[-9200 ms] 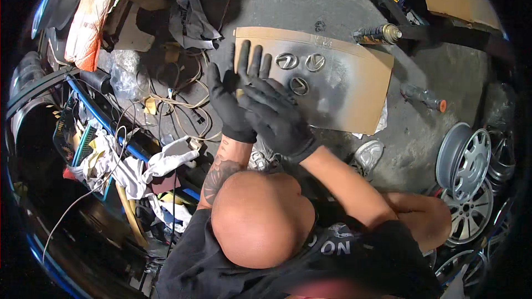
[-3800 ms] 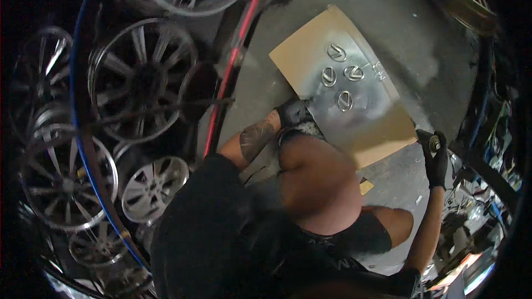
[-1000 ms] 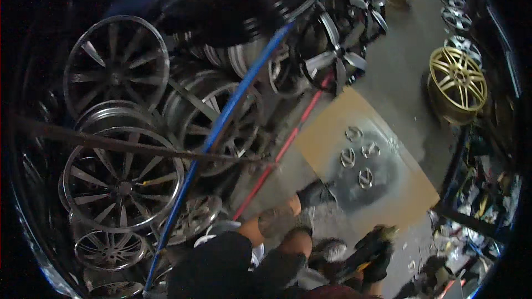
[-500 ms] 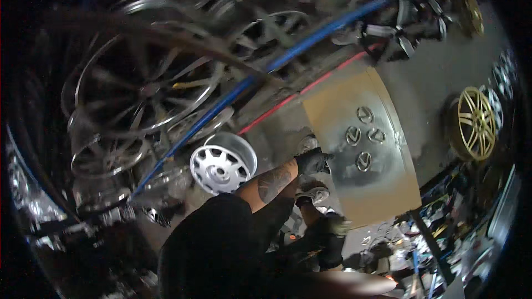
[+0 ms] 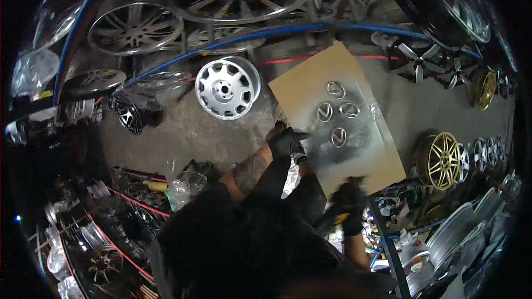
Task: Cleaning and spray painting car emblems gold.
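My left hand, in a black glove, grips the left edge of a cardboard sheet, which appears raised off the floor. A finger reaches onto its face. Four oval silver emblems sit grouped on a dark and silvery paint-dusted patch of the sheet. My right hand, also gloved, is at the lower edge, blurred and shadowed, closed round a spray can that is only partly visible.
A silver wheel stands left of the cardboard, a gold wheel right of it. Wheels crowd racks with blue bars and red bars. A cluttered shelf lies at lower right.
The spray can, lying down earlier, is now in my right hand. The cardboard has left its earlier floor spot with my left hand on it. The view has turned, bringing the silver wheel higher.
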{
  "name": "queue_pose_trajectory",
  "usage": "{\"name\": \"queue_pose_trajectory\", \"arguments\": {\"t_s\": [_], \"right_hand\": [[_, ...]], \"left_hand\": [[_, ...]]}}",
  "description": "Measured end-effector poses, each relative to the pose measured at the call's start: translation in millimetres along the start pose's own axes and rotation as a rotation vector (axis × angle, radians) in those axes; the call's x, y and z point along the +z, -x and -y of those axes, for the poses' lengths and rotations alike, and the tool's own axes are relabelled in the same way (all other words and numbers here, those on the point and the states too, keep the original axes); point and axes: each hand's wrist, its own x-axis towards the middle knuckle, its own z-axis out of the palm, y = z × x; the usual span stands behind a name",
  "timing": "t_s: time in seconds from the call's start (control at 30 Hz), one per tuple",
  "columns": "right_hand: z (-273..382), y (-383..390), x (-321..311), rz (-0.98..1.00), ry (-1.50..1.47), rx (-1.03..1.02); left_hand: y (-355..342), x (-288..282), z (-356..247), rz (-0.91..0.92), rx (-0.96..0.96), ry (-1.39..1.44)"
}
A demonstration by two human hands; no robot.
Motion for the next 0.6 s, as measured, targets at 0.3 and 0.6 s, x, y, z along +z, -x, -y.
{"name": "queue_pose_trajectory", "arguments": {"t_s": [0.3,0.6], "right_hand": [[39.9,22.4,157.5,-0.007,0.357,-0.362],[-35.9,12.4,315.7,-0.224,-0.087,-0.512]], "left_hand": [[122.7,-10.1,-73.2,-0.182,0.211,0.011],[163.2,2.9,-178.8,0.278,0.229,-0.187]]}}
